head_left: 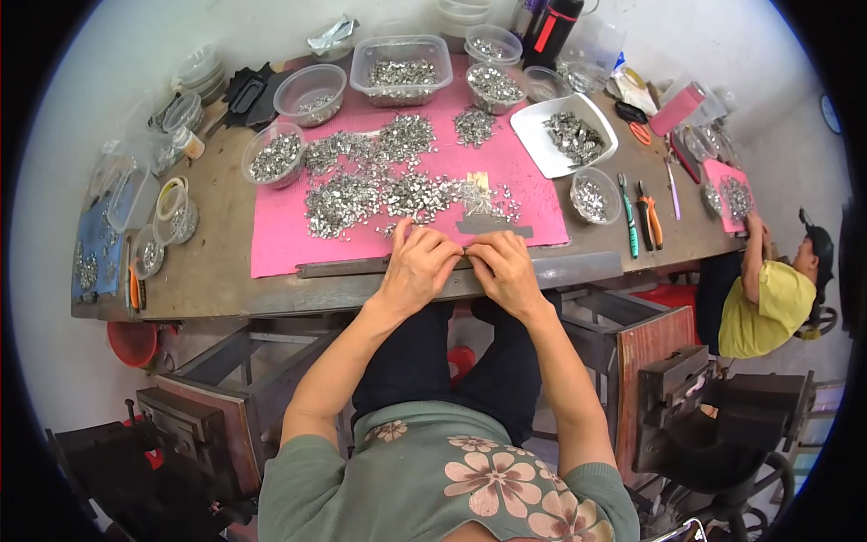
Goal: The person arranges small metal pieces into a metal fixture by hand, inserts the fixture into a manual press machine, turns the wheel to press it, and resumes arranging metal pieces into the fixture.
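Note:
At the front edge of the workbench, my left hand (418,264) and my right hand (504,271) almost meet, thumb and fingers of each pinched together. Between the fingertips is something tiny that is too small to make out. Just beyond my left hand lie heaps of small silvery metal pieces (343,203) on a pink mat (275,235). Past my right hand sits a sparse pile of thin metal pins (474,194) by a small wooden block (478,179). A grey strip (495,226) lies flat on the mat near my right fingers.
Clear tubs (400,90) and bowls (274,172) of metal parts line the back and left. To the right are a white tray (533,135), a toothbrush (629,217) and orange-handled pliers (653,221). A co-worker in a yellow top (768,312) works at the far right.

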Motion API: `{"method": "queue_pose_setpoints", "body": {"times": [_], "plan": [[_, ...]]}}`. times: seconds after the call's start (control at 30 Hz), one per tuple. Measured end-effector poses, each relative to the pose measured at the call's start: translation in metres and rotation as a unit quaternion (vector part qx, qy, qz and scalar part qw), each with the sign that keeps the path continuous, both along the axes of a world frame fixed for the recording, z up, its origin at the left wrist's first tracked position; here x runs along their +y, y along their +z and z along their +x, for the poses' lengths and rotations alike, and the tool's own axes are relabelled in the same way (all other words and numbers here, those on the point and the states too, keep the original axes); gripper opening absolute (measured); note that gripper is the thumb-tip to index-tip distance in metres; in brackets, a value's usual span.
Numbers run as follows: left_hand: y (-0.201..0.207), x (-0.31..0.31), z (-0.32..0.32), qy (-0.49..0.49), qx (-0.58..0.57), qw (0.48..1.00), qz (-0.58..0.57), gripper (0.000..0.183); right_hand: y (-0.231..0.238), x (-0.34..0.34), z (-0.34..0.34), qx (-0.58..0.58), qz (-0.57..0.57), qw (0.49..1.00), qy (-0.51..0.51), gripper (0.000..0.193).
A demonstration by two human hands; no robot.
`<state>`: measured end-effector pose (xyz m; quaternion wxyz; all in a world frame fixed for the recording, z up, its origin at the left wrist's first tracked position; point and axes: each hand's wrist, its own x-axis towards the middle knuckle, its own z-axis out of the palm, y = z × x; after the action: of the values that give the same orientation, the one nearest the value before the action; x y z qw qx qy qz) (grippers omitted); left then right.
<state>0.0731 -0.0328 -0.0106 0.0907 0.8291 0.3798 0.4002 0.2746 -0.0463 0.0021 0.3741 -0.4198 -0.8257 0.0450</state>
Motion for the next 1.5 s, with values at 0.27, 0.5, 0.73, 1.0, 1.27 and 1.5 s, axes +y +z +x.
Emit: {"method": "queue_pose_setpoints", "body": {"times": [0.27, 0.5, 0.73, 1.0, 1.27, 1.5], "plan": [[0.003, -0.012, 0.002, 0.025, -0.068, 0.997, 0.027, 0.018, -0.004, -0.001, 0.034, 0.111, -0.002, 0.987, -0.116, 0.017], [-0.008, -0.047, -0.010, 0.003, 0.001, 0.998, 0.065, 0.023, -0.015, 0.000, 0.044, 0.204, -0.044, 0.959, -0.190, 0.012], [-0.016, -0.057, -0.003, 0.030, 0.027, 0.999, 0.027, 0.019, -0.015, 0.002, 0.045, 0.182, -0.073, 0.965, -0.173, 0.013], [0.016, -0.022, 0.005, 0.044, 0.004, 0.998, 0.046, 0.011, -0.015, 0.025, 0.045, 0.068, -0.050, 0.981, -0.176, 0.012], [0.010, 0.043, -0.007, 0.021, 0.063, 0.997, -0.044, 0.008, -0.019, 0.019, 0.045, 0.147, -0.079, 0.974, -0.156, 0.011], [0.012, 0.038, -0.010, 0.045, 0.032, 0.995, -0.086, 0.007, -0.021, 0.028, 0.040, 0.099, -0.042, 0.976, -0.191, 0.008]]}}
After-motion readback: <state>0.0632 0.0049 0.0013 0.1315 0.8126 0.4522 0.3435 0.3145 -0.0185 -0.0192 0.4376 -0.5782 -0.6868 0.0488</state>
